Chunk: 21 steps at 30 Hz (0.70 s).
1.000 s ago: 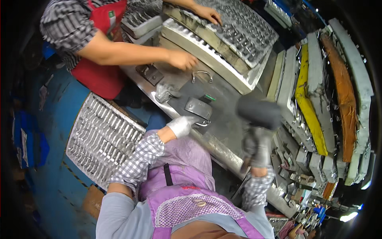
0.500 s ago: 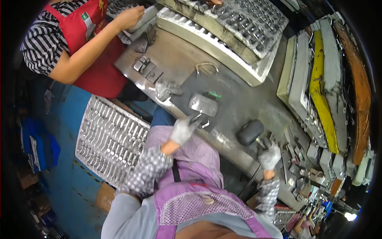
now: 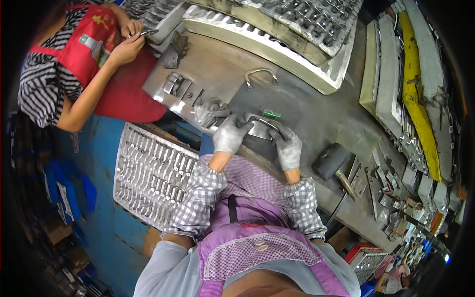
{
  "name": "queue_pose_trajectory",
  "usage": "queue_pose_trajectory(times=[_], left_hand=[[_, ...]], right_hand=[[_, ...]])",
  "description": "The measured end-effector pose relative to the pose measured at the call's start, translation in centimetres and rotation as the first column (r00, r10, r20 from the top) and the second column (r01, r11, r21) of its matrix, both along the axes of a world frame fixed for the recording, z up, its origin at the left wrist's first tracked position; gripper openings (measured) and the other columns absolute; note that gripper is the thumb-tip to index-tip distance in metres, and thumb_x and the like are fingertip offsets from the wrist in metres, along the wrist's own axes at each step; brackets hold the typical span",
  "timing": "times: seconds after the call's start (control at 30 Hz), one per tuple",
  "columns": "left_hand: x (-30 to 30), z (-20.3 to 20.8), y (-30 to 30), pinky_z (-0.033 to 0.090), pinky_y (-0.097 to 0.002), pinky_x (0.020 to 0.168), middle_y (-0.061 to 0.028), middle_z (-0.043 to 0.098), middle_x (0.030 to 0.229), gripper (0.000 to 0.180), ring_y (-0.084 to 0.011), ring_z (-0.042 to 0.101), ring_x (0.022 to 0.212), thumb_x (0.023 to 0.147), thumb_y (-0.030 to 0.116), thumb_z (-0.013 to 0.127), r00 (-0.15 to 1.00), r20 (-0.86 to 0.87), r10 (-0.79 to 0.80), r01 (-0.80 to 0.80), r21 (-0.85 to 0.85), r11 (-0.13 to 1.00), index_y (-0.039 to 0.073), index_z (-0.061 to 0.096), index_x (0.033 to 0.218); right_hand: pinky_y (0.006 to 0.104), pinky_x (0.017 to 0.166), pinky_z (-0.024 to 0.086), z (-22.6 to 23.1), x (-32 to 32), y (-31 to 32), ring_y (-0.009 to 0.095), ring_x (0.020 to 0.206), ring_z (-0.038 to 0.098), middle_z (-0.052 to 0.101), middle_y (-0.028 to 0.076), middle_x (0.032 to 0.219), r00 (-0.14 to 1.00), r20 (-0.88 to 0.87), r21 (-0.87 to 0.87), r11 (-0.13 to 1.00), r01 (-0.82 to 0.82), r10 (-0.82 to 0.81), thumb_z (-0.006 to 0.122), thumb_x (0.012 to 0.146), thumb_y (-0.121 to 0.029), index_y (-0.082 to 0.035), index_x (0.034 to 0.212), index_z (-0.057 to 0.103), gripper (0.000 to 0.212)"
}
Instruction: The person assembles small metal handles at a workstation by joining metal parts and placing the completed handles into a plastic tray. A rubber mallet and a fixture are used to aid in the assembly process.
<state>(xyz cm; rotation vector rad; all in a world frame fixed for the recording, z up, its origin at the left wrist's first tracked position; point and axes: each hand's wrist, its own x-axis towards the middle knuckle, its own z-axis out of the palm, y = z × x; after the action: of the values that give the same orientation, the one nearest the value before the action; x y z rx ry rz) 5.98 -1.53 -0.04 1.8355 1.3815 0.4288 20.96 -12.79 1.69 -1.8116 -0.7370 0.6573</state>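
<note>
A curved metal handle [image 3: 264, 120] spans between my two gloved hands, over a flat steel block [image 3: 260, 130] on the bench. My left hand [image 3: 230, 137] grips one end of it with bent fingers. At the other end, the fingers of my right hand [image 3: 288, 147] close on it. Just beyond the block lies a small green piece [image 3: 271, 114]. A similar bow-shaped metal handle [image 3: 261, 71] rests farther back. To the right of my right hand lies a black-headed mallet [image 3: 330, 161] with a wooden shaft.
Crumpled grey gloves [image 3: 210, 113] lie left of my left hand, near metal fixtures [image 3: 183, 89]. Trays of metal parts [image 3: 267, 42] stack at the back; another tray [image 3: 153, 173] stands lower left. Tools [image 3: 371, 193] crowd the right. A co-worker in a red apron [image 3: 123, 94] holds a metal part.
My right hand has left the mallet and moved left to the handle, which both hands now hold over the block. The co-worker's hands have come together around a part.
</note>
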Motion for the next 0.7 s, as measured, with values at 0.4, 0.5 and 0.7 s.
queue_pose_trajectory(times=[0.4,0.5,0.7], left_hand=[[-0.2,2.6,0.7,0.051,-0.0399,0.071,-0.0121,0.069,0.082,0.04,-0.0281,0.067,0.078,0.078,0.044,0.077,0.979,-0.205,-0.021,0.002,-0.091,0.996,0.008,0.065,0.089],[-3.3,-2.3,-1.2,0.054,-0.0446,0.066,-0.0143,0.068,0.088,0.018,-0.0325,0.068,0.082,0.083,0.027,0.066,0.986,-0.164,-0.024,0.043,0.114,0.993,0.011,0.068,0.089],[-9.8,3.7,-8.0,0.055,-0.0376,0.073,-0.0094,0.071,0.083,0.048,-0.0224,0.069,0.08,0.099,0.047,0.057,0.84,0.54,0.054,0.204,-0.406,0.891,0.0,0.066,0.106]], right_hand=[[0.0366,0.074,0.049,-1.6,0.8,-0.5,0.025,0.079,0.062,0.066,0.01,0.088,0.999,0.031,0.206,0.978,0.031,-0.038,0.079,0.078,-0.012,-0.009,0.112,0.074,0.034],[0.0434,0.078,0.049,-2.2,-2.0,-1.6,0.028,0.087,0.063,0.067,0.013,0.096,0.994,0.08,-0.084,0.994,-0.064,0.07,0.08,0.08,-0.025,-0.001,0.103,0.071,0.034],[0.0405,0.081,0.053,0.1,-7.2,-7.5,0.029,0.087,0.067,0.069,0.016,0.094,0.47,0.847,-0.067,0.927,-0.368,0.247,0.07,0.08,-0.001,-0.002,0.107,0.073,0.027]])
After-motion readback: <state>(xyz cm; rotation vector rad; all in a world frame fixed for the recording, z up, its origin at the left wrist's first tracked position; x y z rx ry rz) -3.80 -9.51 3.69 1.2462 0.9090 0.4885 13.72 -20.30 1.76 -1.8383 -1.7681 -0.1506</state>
